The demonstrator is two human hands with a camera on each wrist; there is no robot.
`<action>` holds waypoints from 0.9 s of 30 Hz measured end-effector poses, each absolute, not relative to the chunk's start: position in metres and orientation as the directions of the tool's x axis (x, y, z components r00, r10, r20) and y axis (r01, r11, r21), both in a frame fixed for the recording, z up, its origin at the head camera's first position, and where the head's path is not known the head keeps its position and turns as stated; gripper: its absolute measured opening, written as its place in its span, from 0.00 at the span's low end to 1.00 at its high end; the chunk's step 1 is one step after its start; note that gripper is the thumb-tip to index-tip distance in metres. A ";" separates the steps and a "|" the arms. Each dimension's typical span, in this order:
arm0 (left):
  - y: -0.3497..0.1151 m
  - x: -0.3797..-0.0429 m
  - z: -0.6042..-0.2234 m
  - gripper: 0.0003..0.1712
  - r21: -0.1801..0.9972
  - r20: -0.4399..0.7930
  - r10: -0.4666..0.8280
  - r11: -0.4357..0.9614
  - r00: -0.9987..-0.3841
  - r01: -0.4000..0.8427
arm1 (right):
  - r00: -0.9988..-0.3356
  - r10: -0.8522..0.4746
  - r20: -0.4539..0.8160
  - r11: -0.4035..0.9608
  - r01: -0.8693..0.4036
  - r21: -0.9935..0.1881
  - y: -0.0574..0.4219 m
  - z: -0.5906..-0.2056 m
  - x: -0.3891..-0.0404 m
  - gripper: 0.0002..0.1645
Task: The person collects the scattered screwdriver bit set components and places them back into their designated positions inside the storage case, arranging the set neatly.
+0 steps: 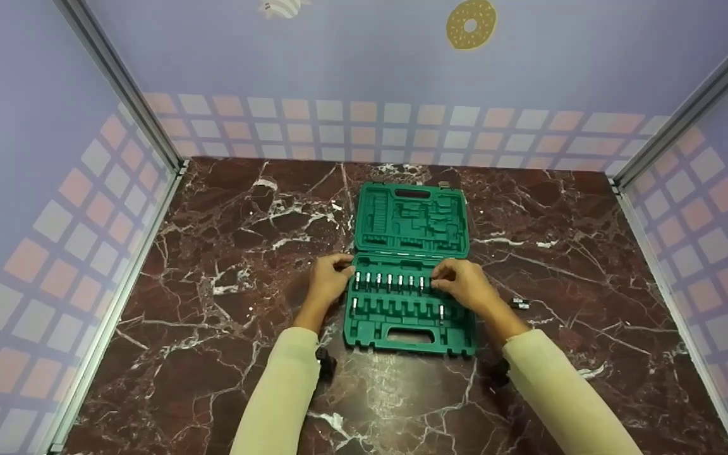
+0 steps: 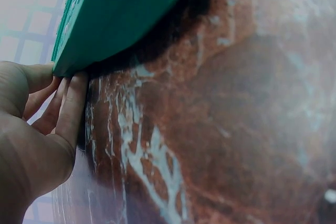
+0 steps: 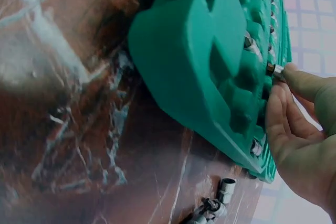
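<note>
A green plastic tool case [image 1: 376,327] lies unfolded on the table, its lid [image 1: 411,218] laid back on the far side. Several silver socket bits [image 1: 389,282] stand in a row across the upper slots of the tray, and two more sit in the lower row. My left hand [image 1: 331,278] pinches the case's left edge, thumb on top and fingers against its side [image 2: 47,108]. At the right end of the upper row, my right hand [image 1: 465,284] pinches a small socket bit [image 3: 276,71] between thumb and fingers, close over the slots.
Loose metal sockets [image 1: 519,303] lie on the marbled table [image 1: 244,379] to the right of the case, near my right wrist. Patterned panels [image 1: 376,63] with metal corner posts [image 1: 127,88] enclose the table at the back and both sides.
</note>
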State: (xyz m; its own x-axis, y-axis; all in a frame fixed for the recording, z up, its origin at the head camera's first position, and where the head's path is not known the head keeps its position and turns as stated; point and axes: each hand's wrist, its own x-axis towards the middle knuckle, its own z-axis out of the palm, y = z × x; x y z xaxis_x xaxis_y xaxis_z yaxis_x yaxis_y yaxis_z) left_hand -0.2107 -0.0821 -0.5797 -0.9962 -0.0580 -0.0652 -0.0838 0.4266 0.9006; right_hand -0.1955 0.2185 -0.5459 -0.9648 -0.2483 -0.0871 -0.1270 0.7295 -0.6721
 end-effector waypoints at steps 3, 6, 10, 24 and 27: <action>-0.082 -0.211 -0.580 0.13 0.907 -0.065 -0.050 0.414 -0.997 -0.080 | -0.966 -0.252 -0.064 0.744 -0.151 -0.650 0.216 -0.548 -0.194 0.06; -0.081 -0.210 -0.581 0.12 0.905 -0.065 -0.056 0.417 -0.996 -0.083 | -0.967 -0.254 -0.035 0.757 -0.176 -0.629 0.214 -0.550 -0.194 0.05; -0.081 -0.210 -0.582 0.12 0.901 -0.071 -0.066 0.424 -0.995 -0.092 | -0.966 -0.259 -0.017 0.768 -0.195 -0.610 0.213 -0.551 -0.196 0.04; -0.082 -0.211 -0.578 0.13 0.899 -0.091 -0.073 0.422 -0.993 -0.114 | -0.957 -0.260 -0.127 0.808 -0.144 -0.571 0.212 -0.540 -0.208 0.17; -0.082 -0.210 -0.579 0.13 0.895 -0.080 -0.075 0.434 -0.994 -0.105 | -0.961 -0.242 -0.136 0.806 -0.121 -0.579 0.211 -0.542 -0.208 0.16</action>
State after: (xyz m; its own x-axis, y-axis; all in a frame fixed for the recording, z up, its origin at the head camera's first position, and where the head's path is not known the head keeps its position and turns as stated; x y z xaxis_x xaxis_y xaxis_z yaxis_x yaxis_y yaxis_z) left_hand -0.2097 -0.0816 -0.5785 -0.9939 -0.0753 -0.0804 -0.1053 0.4343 0.8946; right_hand -0.2084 0.2114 -0.5416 -0.9607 -0.2419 -0.1361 -0.1209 0.8061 -0.5793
